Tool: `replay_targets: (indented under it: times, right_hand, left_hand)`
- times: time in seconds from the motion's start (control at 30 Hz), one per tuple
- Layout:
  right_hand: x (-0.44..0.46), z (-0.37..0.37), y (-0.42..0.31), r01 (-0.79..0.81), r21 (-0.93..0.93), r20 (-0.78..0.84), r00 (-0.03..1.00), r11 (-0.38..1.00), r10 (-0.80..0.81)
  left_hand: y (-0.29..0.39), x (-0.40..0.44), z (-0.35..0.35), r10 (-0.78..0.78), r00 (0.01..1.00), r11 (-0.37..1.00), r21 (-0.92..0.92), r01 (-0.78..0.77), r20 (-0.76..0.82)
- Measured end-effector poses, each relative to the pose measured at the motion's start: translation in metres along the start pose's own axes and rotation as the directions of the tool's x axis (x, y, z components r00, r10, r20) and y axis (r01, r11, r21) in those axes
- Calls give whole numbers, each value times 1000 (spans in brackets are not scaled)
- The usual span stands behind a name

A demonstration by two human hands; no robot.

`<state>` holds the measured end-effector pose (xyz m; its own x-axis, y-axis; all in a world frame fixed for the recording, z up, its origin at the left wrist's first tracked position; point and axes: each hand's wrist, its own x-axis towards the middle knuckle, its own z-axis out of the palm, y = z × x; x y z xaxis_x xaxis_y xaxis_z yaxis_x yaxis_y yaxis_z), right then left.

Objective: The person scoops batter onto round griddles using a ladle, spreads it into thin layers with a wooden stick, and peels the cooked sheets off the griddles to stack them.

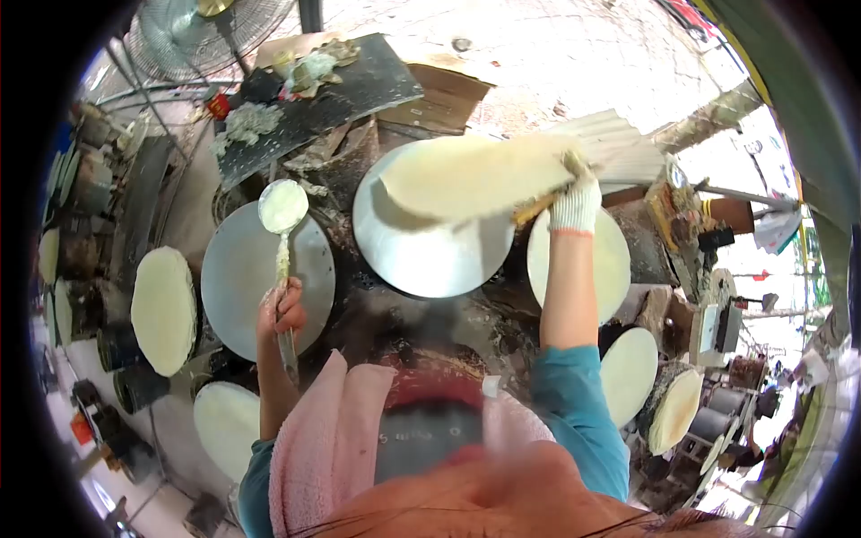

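Observation:
My left hand is closed round the handle of a ladle filled with pale batter. The ladle hangs over the upper part of a bare grey round griddle. On my right hand is a white glove, and its fingers grip the right end of a large thin pale flatbread. A wooden-looking stick also juts from that hand. The flatbread stretches left, above a shiny round griddle.
Pale rounds lie on griddles at the left, lower left, right and lower right. A dark board with scraps stands ahead. A fan is at the upper left.

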<state>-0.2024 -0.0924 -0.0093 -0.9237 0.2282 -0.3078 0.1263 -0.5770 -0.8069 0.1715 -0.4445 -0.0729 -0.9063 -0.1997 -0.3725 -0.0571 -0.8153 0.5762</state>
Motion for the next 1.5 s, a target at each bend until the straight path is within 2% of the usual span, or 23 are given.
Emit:
replay_targets:
  times: [0.1,0.17,0.23,0.33,0.43,0.47,0.5,0.53,0.63,0.7,0.77,0.83,0.87,0.97,1.1,1.17,1.2,1.23,1.27,1.33,1.37,1.43,1.5]
  right_hand:
    - [-48,-86,-60,19,-16,-41,999,1000,-19]
    - [-65,-183,-107,133,-158,-32,990,978,-139]
    - [-108,-238,-175,99,-229,-141,981,968,-133]
    - [-134,-361,-272,34,-337,-199,974,941,-106]
    - [-163,-472,-377,117,-584,-266,907,803,-326]
    - [-176,-499,-417,63,-583,-276,922,810,-271]
    - [-180,-537,-456,68,-698,-286,886,713,-365]
    - [-188,-558,-502,-52,-777,-347,867,627,-359]
    - [-197,-601,-588,129,-963,-20,839,235,-543]
    - [-191,-630,-601,143,-988,93,855,60,-510]
    - [-158,-707,-586,115,-945,278,776,-306,-567]
    - [-162,-712,-543,-174,-847,145,834,-502,-533]
    - [-141,-762,-521,-273,-791,76,844,-548,-531]
    - [-122,-859,-442,-276,-797,83,832,-538,-549]
    - [-117,-916,-373,-276,-836,40,831,-474,-555]
    - [-119,-917,-363,-352,-841,-83,834,-411,-545]
    - [-125,-908,-361,-359,-838,-84,828,-411,-554]
    - [-134,-886,-363,-338,-843,-63,834,-418,-548]
    - [-136,-882,-359,-269,-893,-7,808,-359,-589]
    - [-125,-872,-333,-132,-931,126,759,-340,-639]
    - [-124,-826,-320,101,-992,125,824,-74,-553]
    - [-117,-736,-294,42,-998,48,986,-40,-157]
    - [-111,-659,-246,322,-942,316,945,91,-79]
  left_hand:
    - [-15,13,20,-17,999,1000,24,18,-34]
    - [-31,20,34,-45,999,999,-12,45,-9]
    - [-48,33,45,-81,997,996,-45,80,-18]
    - [-87,48,69,-120,977,990,-48,131,173]
    - [-145,41,104,-107,962,988,-79,130,251]
    - [-167,40,109,-97,938,990,-69,126,332]
    - [-189,35,121,-87,924,989,-79,124,371]
    - [-198,19,144,-92,934,985,-105,136,346]
    - [-241,-12,188,-139,904,956,-185,230,405]
    - [-270,-28,211,-140,877,955,-171,242,460]
    - [-288,-49,232,-144,882,961,-151,233,448]
    - [-301,-65,245,-144,896,969,-124,214,419]
    - [-306,-72,249,-141,904,973,-111,202,405]
    - [-319,-88,257,-151,897,973,-99,210,416]
    - [-325,-101,256,-144,914,972,-121,203,379]
    - [-329,-111,267,-126,952,990,-27,139,278]
    - [-334,-118,272,-73,987,991,-102,88,142]
    - [-331,-117,265,-134,965,975,-142,168,225]
    - [-337,-137,291,-57,995,997,-42,61,87]
    - [-332,-146,282,-122,969,975,-156,157,215]
    - [-329,-153,276,-121,959,962,-208,178,257]
    - [-327,-172,262,-20,976,978,-198,64,216]
    - [-327,-197,250,41,975,970,-243,13,217]
